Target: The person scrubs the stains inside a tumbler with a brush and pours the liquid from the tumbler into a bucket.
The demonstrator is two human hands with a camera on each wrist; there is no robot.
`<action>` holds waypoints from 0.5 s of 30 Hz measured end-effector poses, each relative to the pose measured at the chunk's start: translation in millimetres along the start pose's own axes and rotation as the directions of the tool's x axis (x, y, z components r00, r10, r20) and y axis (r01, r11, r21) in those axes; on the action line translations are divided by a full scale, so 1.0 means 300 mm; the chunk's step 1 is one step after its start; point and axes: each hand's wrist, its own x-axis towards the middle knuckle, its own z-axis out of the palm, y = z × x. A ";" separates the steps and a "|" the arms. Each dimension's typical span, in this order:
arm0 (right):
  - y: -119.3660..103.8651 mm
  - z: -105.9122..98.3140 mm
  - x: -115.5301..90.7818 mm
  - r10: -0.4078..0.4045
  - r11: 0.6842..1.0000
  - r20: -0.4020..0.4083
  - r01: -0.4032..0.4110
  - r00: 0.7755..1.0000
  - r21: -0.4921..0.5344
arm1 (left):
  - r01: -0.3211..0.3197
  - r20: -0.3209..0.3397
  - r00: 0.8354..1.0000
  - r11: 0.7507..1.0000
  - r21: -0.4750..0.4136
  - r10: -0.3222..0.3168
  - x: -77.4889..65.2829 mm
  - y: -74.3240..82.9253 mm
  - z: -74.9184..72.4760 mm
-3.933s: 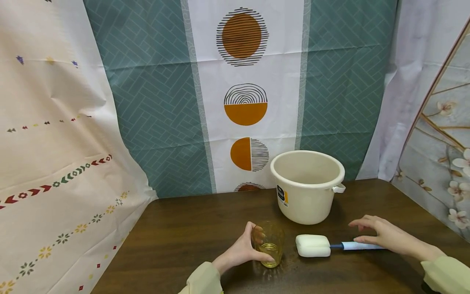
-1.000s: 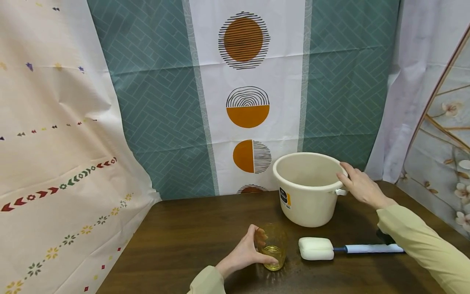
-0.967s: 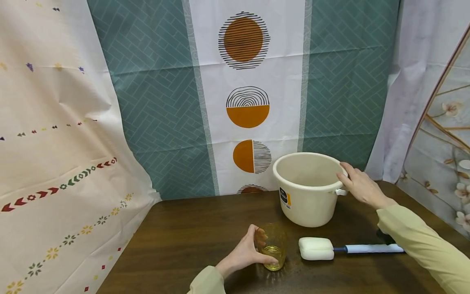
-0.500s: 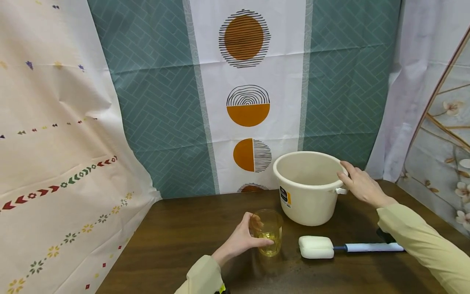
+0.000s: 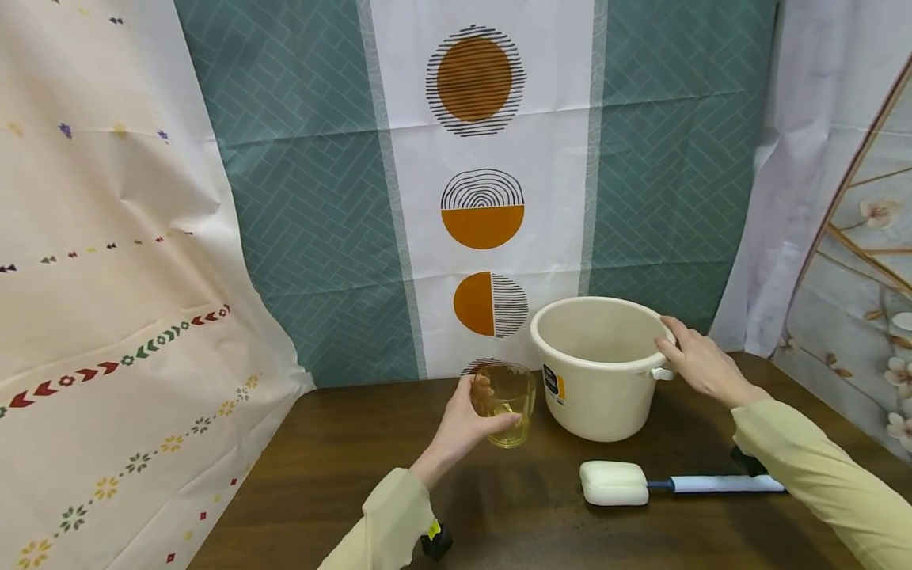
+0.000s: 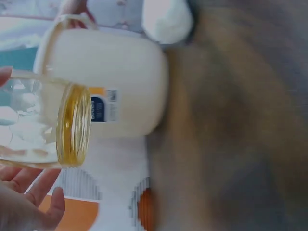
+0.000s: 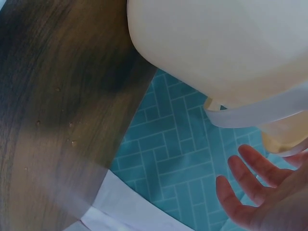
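Note:
My left hand (image 5: 456,427) grips an amber see-through drinking glass (image 5: 509,434), thumb on the near side and fingers behind. The glass is up off the table, left of the bucket, with a little liquid low inside. In the left wrist view, the ribbed base of the glass (image 6: 73,127) overlaps the bucket (image 6: 125,62). My right hand (image 5: 701,366) holds the rim of the cream bucket (image 5: 597,400) on its right side, above a small white handle. The right wrist view shows several fingers of that hand (image 7: 274,192) spread below the bucket rim.
A sponge bottle brush (image 5: 614,484) with a light blue handle (image 5: 723,484) lies on the dark wooden table (image 5: 342,459), in front of the bucket. Its handle end passes behind my right sleeve. Patterned cloths (image 5: 306,237) hang behind the table and at both sides.
My left hand has lifted the glass from the table, moving it up and slightly left. My right hand earlier moved from over the brush handle to the bucket rim and has stayed there.

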 end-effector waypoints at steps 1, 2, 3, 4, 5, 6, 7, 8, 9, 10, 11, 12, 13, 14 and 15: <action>-0.001 0.001 0.000 -0.003 1.000 -0.001 0.003 1.000 0.001 | -0.002 -0.018 1.000 1.000 0.010 0.003 0.010 0.009 -0.006; -0.001 0.002 0.000 -0.005 1.000 -0.002 0.005 1.000 0.002 | -0.004 -0.035 0.999 1.000 0.023 0.005 0.020 0.021 -0.014; -0.002 0.002 0.000 -0.007 1.000 -0.003 0.007 1.000 0.002 | -0.010 -0.050 0.999 0.999 0.035 0.012 0.032 0.030 -0.022; -0.002 0.003 0.000 -0.008 1.000 -0.005 0.008 1.000 0.001 | -0.015 -0.064 0.998 0.999 0.048 0.018 0.043 0.042 -0.030; -0.001 0.003 0.002 -0.007 1.000 -0.004 0.006 1.000 -0.002 | -0.018 -0.074 0.997 0.998 0.063 0.022 0.054 0.054 -0.038; -0.002 0.003 0.002 -0.006 1.000 -0.004 0.006 1.000 -0.004 | -0.022 -0.085 0.996 0.996 0.081 0.029 0.065 0.065 -0.046; -0.003 0.001 0.003 -0.004 1.000 -0.004 0.004 1.000 -0.007 | -0.024 -0.092 0.995 0.996 0.090 0.033 0.075 0.077 -0.053; -0.003 0.001 0.004 -0.002 1.000 -0.002 0.002 1.000 -0.010 | -0.026 -0.100 0.994 0.994 0.102 0.036 0.086 0.087 -0.058; -0.002 0.000 0.004 -0.001 1.000 0.000 0.001 1.000 -0.010 | -0.034 -0.103 0.994 0.994 0.107 0.045 0.096 0.097 -0.062; -0.002 0.000 0.004 0.000 1.000 0.002 0.000 1.000 -0.009 | -0.042 -0.107 0.993 0.993 0.109 0.054 0.106 0.107 -0.066; -0.001 0.000 0.004 -0.001 1.000 0.002 0.001 1.000 -0.009 | -0.053 -0.108 0.992 0.992 0.113 0.065 0.116 0.116 -0.067; 0.000 -0.001 0.003 -0.003 1.000 0.001 0.003 1.000 -0.006 | -0.067 -0.113 0.990 0.990 0.125 0.081 0.126 0.125 -0.068; 0.001 -0.001 0.002 -0.005 1.000 0.001 0.005 1.000 -0.004 | -0.081 -0.117 0.988 0.987 0.142 0.098 0.138 0.134 -0.069; 0.003 0.000 0.001 -0.006 1.000 0.001 0.006 1.000 -0.001 | -0.096 -0.122 0.986 0.982 0.161 0.116 0.148 0.142 -0.067; 0.003 0.001 0.000 -0.008 1.000 0.000 0.008 1.000 0.002 | -0.113 -0.126 0.983 0.977 0.183 0.137 0.158 0.153 -0.066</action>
